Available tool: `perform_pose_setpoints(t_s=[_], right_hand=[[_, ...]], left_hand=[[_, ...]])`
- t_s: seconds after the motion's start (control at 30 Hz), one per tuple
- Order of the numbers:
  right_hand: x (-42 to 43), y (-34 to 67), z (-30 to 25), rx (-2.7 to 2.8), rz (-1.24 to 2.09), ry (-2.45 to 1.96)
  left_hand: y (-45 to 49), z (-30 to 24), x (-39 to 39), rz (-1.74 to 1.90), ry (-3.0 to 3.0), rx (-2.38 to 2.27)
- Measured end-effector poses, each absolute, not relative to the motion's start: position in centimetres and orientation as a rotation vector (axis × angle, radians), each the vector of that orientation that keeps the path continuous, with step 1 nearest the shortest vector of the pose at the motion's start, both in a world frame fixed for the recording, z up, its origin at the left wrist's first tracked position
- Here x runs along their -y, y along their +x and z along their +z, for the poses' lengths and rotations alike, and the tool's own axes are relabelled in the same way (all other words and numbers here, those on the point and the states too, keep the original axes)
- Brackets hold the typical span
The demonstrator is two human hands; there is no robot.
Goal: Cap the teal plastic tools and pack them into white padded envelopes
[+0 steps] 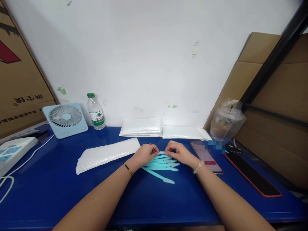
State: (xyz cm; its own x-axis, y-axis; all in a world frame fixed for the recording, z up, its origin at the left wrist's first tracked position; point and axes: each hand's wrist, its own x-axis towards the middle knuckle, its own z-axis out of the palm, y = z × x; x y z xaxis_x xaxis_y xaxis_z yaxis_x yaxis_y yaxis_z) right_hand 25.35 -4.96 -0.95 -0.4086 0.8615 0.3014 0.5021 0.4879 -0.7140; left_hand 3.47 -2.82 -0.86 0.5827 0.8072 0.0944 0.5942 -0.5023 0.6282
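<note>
Several turquoise eyebrow razors [160, 168] lie fanned out on the blue table, their paler blade ends toward the right. One razor [168, 181] lies apart, slanting down toward me. At the far edge of the fan, my left hand [144, 154] pinches the left end of the topmost razor [162, 153]. My right hand [179, 152] has its fingertips closed at that razor's other end. Parts of the fan's left side are hidden under my left hand. Left of that hand rests a white bubble mailer [108, 154].
Stacked bubble mailers [141, 127] lie against the wall. A fan [66, 118] and a water bottle [96, 114] stand back left, near a power strip [14, 152]. Rightward are a lit phone [209, 157], a dark red-edged phone [252, 175] and a bagged drink cup [226, 122].
</note>
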Motion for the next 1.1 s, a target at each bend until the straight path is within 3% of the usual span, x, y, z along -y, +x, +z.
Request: perform_pose_setpoints(t_s=[0.27,0.73,1.1], right_hand=[[3.7,28.3,-1.5,1.973,0.622,-1.349],[4.3,26.5,-1.8,2.074,0.859,-1.271],[4.7,28.2,-0.6,2.114,0.755,-1.295]], left_hand=[[3.4,-1.3,2.2,0.543,2.384,-1.249],[4.1,-0.2,3.2,0.395,2.391,-1.334],[3.4,-0.3,2.8,0.481,2.437,-1.316]])
